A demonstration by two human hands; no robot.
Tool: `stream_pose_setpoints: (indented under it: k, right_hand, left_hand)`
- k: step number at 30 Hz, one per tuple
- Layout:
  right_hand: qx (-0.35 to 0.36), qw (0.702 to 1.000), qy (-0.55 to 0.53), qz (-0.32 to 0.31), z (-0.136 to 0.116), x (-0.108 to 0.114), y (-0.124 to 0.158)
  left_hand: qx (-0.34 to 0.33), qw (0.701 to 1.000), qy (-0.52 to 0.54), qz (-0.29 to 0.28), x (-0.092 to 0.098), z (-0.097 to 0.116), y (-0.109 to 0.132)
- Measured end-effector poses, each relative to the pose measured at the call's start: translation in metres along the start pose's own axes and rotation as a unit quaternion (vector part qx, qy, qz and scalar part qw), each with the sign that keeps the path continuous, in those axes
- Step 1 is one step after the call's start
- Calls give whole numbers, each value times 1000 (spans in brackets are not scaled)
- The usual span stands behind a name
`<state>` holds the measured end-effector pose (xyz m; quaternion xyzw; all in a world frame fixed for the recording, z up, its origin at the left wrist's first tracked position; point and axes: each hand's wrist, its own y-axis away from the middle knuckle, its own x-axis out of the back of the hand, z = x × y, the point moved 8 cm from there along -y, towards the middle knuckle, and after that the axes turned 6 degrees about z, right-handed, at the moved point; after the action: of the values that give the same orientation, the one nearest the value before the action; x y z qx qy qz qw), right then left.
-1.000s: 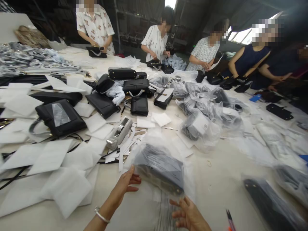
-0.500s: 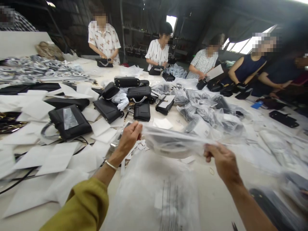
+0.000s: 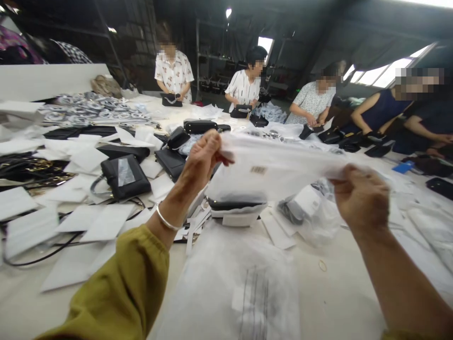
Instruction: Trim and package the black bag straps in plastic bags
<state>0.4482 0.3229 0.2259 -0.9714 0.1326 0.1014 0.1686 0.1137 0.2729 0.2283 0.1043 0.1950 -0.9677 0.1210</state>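
A translucent plastic bag with a small barcode label is stretched between my two hands. My left hand pinches its upper left corner, and my right hand grips its right end, slightly blurred. Inside the lower part of the bag sits a black item with a pale piece at its front. Below it, a larger translucent bag with dark printed lines lies flat on the table.
Black handbags and white sheets cover the table's left side. Wrapped items lie at right, near a rubber band. Several people stand along the far edge, handling black bags.
Both hands have risen and spread wider, lifting and opening out the bag. Its barcode and the black item inside now show. The view has shifted, moving the background to the right.
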Motion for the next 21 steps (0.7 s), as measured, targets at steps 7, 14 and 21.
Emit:
stream_pose_setpoints:
  k: [7, 14, 21]
  right_hand:
    - [-97, 990, -104, 16, 11, -10, 8]
    - [-400, 913, -83, 9, 130, 80, 175]
    - [-457, 886, 55, 63, 190, 149, 274]
  left_hand:
    - [-109, 991, -68, 38, 3, 54, 38]
    - [-39, 949, -232, -208, -27, -27, 236]
    - [155, 817, -268, -487, -49, -131, 369]
